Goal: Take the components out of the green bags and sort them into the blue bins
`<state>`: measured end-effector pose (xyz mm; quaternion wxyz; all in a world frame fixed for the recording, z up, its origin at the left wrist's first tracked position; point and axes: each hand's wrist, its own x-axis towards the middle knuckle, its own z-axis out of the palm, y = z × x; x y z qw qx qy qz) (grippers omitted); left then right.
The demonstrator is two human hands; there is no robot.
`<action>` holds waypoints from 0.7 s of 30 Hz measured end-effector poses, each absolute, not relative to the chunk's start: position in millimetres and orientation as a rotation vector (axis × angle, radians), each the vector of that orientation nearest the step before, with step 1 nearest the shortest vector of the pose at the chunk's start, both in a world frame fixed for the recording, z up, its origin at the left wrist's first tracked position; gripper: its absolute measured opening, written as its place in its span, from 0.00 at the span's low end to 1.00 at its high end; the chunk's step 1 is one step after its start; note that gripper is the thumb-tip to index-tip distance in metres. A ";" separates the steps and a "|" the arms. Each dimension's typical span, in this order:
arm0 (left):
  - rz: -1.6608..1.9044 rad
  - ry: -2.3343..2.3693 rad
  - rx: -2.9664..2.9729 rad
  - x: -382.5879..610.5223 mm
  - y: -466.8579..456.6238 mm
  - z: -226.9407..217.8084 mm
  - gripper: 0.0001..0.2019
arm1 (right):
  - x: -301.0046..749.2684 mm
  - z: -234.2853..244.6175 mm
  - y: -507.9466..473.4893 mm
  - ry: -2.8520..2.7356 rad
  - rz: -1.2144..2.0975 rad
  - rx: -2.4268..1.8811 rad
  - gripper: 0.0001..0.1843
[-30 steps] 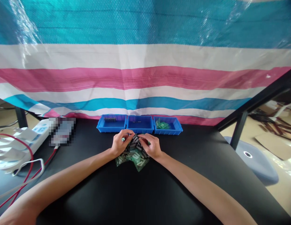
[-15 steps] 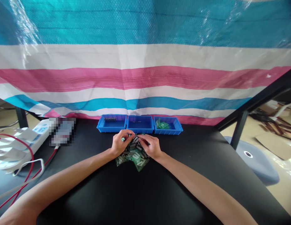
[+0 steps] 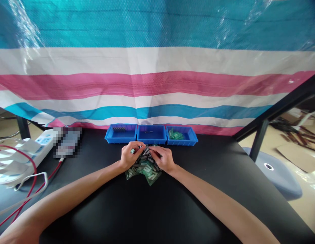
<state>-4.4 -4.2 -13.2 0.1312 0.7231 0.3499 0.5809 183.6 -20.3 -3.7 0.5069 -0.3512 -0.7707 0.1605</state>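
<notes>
A heap of small grey metal cylinders (image 3: pixel 146 153) and green plastic packets (image 3: pixel 147 169) lies on the black table between my hands. My left hand (image 3: pixel 129 156) is at the heap's left side, its fingers pinched together; a bit of green-white material (image 3: pixel 132 151) shows beside its thumb. At the right side, my right hand (image 3: pixel 163 158) has its thumb and fingertips closed among the metal parts. What the fingertips of either hand grip is too small to make out. Just behind the hands stand three joined blue bins.
The left bin (image 3: pixel 120 139) holds a row of small dark parts, the middle bin (image 3: pixel 151 139) a few thin pieces, the right bin (image 3: pixel 188 139) green packets. A power strip (image 3: pixel 43 139), cables and a blurred phone-like device (image 3: pixel 68 142) lie left. A striped tarp (image 3: pixel 157 84) hangs behind.
</notes>
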 end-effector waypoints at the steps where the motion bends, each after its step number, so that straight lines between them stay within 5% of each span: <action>1: 1.687 1.013 2.101 -4.4 -4.2 -13.4 0.09 | 183.6 -4.3 -20.0 -1.855 0.391 -0.839 0.10; 21: 1.640 1.033 2.013 -1.9 -6.4 -5.3 0.09 | 184.6 -2.0 -19.9 -1.837 0.431 -0.826 0.09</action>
